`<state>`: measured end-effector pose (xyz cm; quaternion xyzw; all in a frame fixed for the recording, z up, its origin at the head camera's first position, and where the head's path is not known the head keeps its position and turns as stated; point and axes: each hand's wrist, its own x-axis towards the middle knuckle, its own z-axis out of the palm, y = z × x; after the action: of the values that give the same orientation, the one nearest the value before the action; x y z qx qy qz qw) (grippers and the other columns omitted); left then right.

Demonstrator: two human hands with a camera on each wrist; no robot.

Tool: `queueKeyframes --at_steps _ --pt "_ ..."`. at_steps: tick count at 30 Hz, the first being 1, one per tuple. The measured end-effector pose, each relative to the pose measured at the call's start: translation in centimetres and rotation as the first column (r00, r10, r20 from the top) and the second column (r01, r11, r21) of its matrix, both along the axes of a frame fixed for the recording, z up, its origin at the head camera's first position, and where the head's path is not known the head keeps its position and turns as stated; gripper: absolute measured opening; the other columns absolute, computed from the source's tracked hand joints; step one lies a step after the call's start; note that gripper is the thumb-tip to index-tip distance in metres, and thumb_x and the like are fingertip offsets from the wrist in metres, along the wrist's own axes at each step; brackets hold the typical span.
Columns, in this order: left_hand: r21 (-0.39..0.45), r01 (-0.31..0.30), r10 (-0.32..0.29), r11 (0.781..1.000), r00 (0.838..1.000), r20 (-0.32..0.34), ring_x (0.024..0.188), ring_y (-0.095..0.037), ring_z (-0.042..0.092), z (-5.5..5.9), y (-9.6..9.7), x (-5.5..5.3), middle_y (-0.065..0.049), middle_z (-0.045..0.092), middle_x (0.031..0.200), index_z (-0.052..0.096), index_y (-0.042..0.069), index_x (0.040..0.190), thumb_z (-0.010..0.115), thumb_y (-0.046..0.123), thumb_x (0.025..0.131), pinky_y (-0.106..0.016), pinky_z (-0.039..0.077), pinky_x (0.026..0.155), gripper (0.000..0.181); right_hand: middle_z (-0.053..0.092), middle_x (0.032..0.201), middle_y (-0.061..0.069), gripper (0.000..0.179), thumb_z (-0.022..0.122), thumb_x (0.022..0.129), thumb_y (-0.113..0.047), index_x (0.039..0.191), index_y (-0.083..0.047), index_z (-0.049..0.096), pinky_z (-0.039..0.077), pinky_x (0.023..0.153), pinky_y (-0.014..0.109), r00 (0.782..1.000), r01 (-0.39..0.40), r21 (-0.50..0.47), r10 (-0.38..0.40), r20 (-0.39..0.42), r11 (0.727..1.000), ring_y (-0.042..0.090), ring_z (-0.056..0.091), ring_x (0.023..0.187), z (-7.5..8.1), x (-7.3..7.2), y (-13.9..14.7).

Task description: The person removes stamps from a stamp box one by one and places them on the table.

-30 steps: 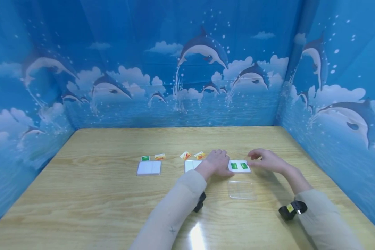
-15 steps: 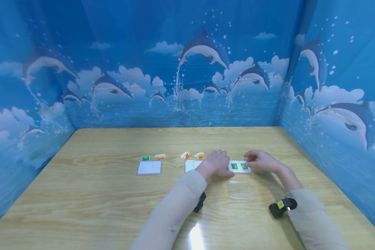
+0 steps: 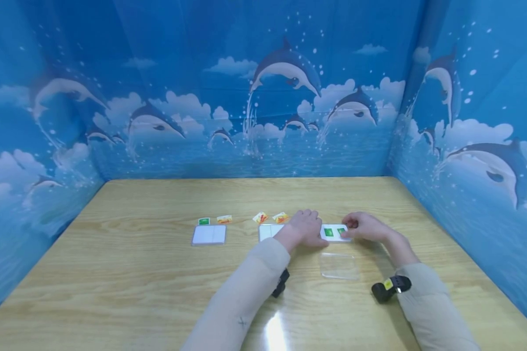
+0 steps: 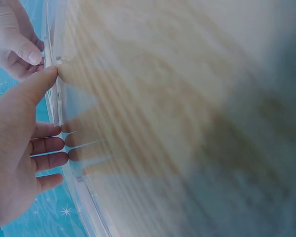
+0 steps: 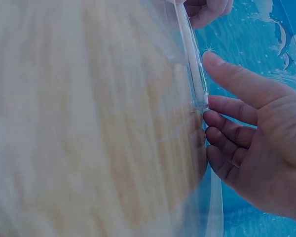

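A flat clear-edged case with a white inside (image 3: 335, 238) lies on the table with two small green picture cards (image 3: 329, 232) in it. My left hand (image 3: 306, 228) lies across its left end. In the left wrist view the left thumb meets the case's edge and the other fingertips rest on the table. My right hand (image 3: 365, 227) is at the right end, its thumb over the right green card (image 3: 341, 231) and partly hiding it. In the right wrist view the right hand's other fingertips touch the table beside the case. Whether the thumb touches the card I cannot tell.
A clear lid (image 3: 339, 266) lies in front of the case. A second white case (image 3: 270, 231), partly behind the left hand, has two orange cards (image 3: 260, 217) behind it. Farther left sits a third white case (image 3: 209, 235) with a green card (image 3: 204, 221) and an orange card (image 3: 224, 219) behind.
My right hand has shifted left from the case's right end, and its thumb now lies over part of the right green card. The left hand has stayed in place.
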<state>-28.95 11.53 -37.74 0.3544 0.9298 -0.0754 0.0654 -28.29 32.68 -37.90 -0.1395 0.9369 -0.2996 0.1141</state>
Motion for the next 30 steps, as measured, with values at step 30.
queueKeyframes --at_steps 30 --pt "0.010 0.009 -0.009 1.000 1.000 0.004 0.121 -0.017 0.040 0.20 -0.06 0.20 -0.003 0.044 0.134 0.049 0.014 0.132 0.045 0.065 0.085 -0.032 0.028 0.105 0.069 0.059 0.092 0.008 0.035 0.071 0.081 -0.025 0.102 0.001 0.061 0.043 0.077 0.039 0.998 0.066 0.087 -0.067 0.010 0.994 0.021 0.053 0.084 0.26 0.01 -0.18"
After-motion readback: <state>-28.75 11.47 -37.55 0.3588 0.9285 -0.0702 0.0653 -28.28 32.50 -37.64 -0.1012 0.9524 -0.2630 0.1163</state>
